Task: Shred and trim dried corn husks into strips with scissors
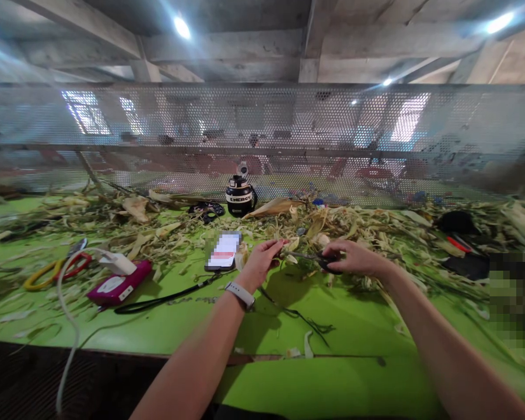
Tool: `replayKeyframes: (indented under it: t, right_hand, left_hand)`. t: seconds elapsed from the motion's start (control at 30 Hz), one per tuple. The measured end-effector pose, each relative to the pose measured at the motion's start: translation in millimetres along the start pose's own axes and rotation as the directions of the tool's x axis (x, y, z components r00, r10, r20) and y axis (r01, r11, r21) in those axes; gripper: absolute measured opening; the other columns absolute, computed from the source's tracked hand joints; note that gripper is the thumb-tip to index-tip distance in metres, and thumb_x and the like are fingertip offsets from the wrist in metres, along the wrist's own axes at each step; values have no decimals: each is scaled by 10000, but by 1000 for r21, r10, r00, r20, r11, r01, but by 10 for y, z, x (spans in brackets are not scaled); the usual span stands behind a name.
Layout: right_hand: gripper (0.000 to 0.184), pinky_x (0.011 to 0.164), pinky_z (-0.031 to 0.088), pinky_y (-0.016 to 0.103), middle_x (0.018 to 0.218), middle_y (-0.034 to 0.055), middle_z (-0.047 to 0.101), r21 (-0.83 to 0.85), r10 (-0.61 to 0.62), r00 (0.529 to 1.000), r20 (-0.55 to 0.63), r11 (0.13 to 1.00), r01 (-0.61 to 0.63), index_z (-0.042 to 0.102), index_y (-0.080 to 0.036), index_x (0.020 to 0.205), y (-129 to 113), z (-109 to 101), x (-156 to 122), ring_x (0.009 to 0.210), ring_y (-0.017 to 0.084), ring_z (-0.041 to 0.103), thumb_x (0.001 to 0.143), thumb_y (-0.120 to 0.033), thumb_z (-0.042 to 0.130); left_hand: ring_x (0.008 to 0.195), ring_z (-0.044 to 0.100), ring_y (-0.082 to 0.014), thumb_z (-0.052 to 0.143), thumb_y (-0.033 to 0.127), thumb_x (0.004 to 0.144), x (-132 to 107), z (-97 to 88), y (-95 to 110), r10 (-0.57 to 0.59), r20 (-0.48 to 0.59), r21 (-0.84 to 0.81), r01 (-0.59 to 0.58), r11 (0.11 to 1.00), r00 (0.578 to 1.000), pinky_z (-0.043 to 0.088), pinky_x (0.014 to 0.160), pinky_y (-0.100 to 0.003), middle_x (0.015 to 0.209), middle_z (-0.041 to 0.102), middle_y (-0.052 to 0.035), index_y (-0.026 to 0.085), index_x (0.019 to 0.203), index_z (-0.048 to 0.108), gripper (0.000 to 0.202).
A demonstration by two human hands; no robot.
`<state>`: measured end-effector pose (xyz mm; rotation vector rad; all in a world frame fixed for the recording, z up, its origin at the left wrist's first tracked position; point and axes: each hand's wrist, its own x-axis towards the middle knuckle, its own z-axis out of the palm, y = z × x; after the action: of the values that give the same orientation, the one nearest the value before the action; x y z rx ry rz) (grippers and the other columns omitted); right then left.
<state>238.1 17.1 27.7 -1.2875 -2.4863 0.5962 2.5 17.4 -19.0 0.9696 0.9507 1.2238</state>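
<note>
The person's forearms are nearest, over a green bench. The left hand has its fingers pinched on a pale husk strip; the right hand grips black-handled scissors, blades toward the left hand. Loose husks lie beyond; a phone lies beside the left hand.

From the left hand, bare green tabletop opens at four o'clock between the forearms, while dark strands cross at five, the phone blocks nine, the black bottle stands at eleven, and piled husks crowd twelve to two.
</note>
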Motion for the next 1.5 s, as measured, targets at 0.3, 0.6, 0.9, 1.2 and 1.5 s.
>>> replayKeyframes:
  t: [0.3, 0.6, 0.9, 1.2, 1.5]
  right_hand:
    - [202, 691, 419, 278, 808, 39, 623, -20, -44, 999, 11, 999, 44, 638, -169, 803, -15, 3, -10, 753, 168, 560, 707, -346, 622]
    - [233, 636, 408, 261, 693, 10, 598, 281, 49, 993, -112, 960, -15, 597, -151, 736, 17, 4, 17, 654, 134, 532, 729, -384, 599]
    - [318, 630, 386, 251, 691, 15, 596, 334, 29, 973, 228, 937, -106, 606, -145, 727, -18, -22, -46, 667, 134, 533, 743, -463, 600]
    - [333, 608, 374, 242, 677, 5, 575, 360, 69, 975, 210, 922, -142, 596, -135, 730, -31, 36, 0, 637, 118, 507, 724, -468, 613]
    - [351, 602, 369, 229, 672, 3, 574, 391, 25, 984, 179, 916, -95, 590, -132, 743, 20, 92, 38, 639, 111, 502, 730, -481, 614]
  left_hand:
    - [476, 421, -62, 712, 349, 632, 20, -30, -39, -23, 46, 37, 21, 999, 999, 302, 417, -187, 715, 632, -34, 192, 824, 735, 249]
    - [525, 520, -67, 766, 317, 551, 47, -23, -39, -43, -54, -89, 38, 995, 998, 356, 456, -176, 670, 624, 2, 166, 749, 684, 262]
    - [581, 539, -63, 771, 299, 539, 109, -27, -25, 85, -271, -232, -150, 961, 959, 392, 517, -179, 690, 604, 38, 170, 738, 609, 287]
    - [573, 560, -69, 791, 294, 518, 97, -1, -40, 85, -200, -268, -138, 953, 976, 380, 490, -174, 703, 625, 27, 165, 742, 632, 303]
    - [557, 556, -64, 807, 252, 497, 78, 20, -31, 54, -185, -352, -117, 929, 981, 405, 471, -172, 744, 650, 14, 173, 697, 641, 272]
